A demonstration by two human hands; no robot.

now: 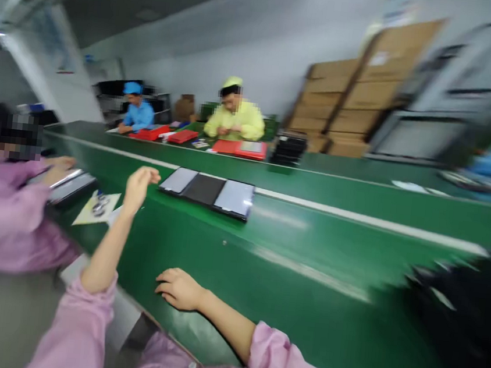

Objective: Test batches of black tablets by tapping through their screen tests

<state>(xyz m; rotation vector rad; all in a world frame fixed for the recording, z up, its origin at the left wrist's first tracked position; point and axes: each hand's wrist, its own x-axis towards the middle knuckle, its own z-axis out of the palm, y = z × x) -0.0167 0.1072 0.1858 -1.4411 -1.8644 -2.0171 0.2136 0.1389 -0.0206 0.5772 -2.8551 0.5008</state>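
My left hand (138, 187) is raised at the left end of a long black three-panel folder (204, 189), a small gap away from it. Its fingers are loosely bent and hold nothing that I can see. The folder lies spread flat, with pale, shiny outer panels and a dark middle one. Nearer to me, my right hand (179, 289) rests palm down on the green table (303, 307), its fingers spread and nothing in them.
A pale sheet (94, 208) with small metallic parts lies at left, beside a co-worker in pink (14, 212). A dark stack (463, 324) stands at right. Across the table, a person in yellow (247, 120) sits behind red items (226, 147) and a black stack (289, 147).
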